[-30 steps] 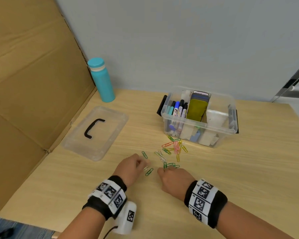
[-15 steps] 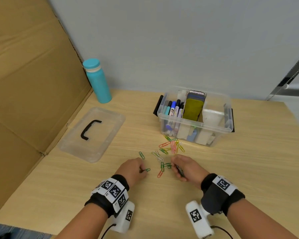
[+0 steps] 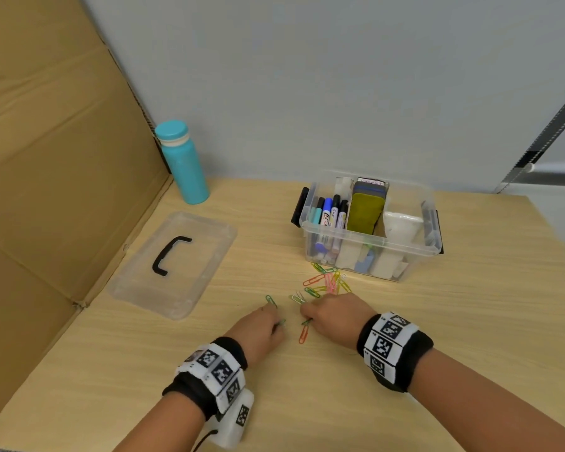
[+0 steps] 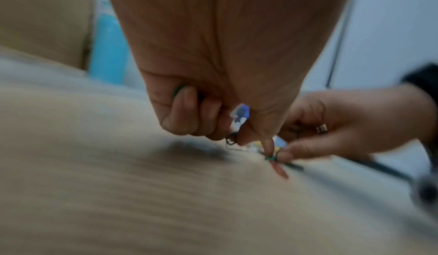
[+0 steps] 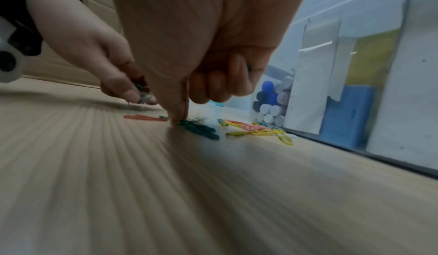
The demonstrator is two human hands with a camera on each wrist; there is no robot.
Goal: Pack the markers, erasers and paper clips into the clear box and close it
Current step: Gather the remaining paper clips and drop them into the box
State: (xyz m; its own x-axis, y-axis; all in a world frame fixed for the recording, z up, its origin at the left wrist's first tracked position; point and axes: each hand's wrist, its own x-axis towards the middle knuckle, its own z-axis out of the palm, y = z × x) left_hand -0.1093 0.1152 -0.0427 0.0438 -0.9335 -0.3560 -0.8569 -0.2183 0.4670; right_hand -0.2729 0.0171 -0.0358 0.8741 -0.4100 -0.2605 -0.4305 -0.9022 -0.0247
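Observation:
The clear box (image 3: 415,252) stands open at the back right with markers (image 3: 330,213) and erasers (image 3: 364,212) upright inside. Coloured paper clips (image 3: 327,282) lie scattered on the table in front of it. My left hand (image 3: 274,316) is palm down beside a lone green clip (image 3: 270,301), its curled fingers (image 4: 187,113) holding green clips. My right hand (image 3: 307,316) sits just right of it. Its thumb and forefinger (image 5: 177,113) pinch a green clip (image 5: 199,128) on the table, next to an orange clip (image 3: 304,334).
The clear lid (image 3: 173,288) with a black handle lies flat to the left. A teal bottle (image 3: 183,161) stands at the back left. A cardboard wall (image 3: 46,158) runs along the left side. The table edge is to the right of the box.
My right hand has turned palm down and come left onto the green clip by the orange one. My left hand has reached a little forward toward the lone green clip.

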